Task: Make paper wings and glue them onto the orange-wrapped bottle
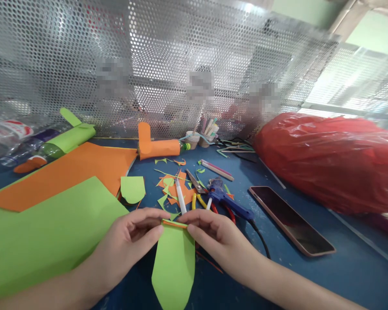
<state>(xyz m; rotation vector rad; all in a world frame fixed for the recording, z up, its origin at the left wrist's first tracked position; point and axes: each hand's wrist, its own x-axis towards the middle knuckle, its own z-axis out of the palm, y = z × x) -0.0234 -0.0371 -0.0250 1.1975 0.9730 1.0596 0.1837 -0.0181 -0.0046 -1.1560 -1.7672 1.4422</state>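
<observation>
Between my hands is a green paper piece (173,262) with a pointed lower end and a narrow folded edge at the top that shows orange. My left hand (132,237) pinches the left end of that fold between thumb and fingers. At the right end, my right hand (215,234) grips the same fold in a like pinch. Just beyond the fingers lie a white pen-like stick (180,196), scissors (195,181) and a blue glue gun (231,201) with a black cord. Orange and green paper scraps (170,185) are scattered around them.
Large green (61,232) and orange sheets (74,172) cover the left. Paper-wrapped bottles (161,148) and clear bottles (6,135) lie farther back. A phone (291,219) and a bulging red plastic bag (330,161) are on the right. A perforated metal screen (181,56) stands behind.
</observation>
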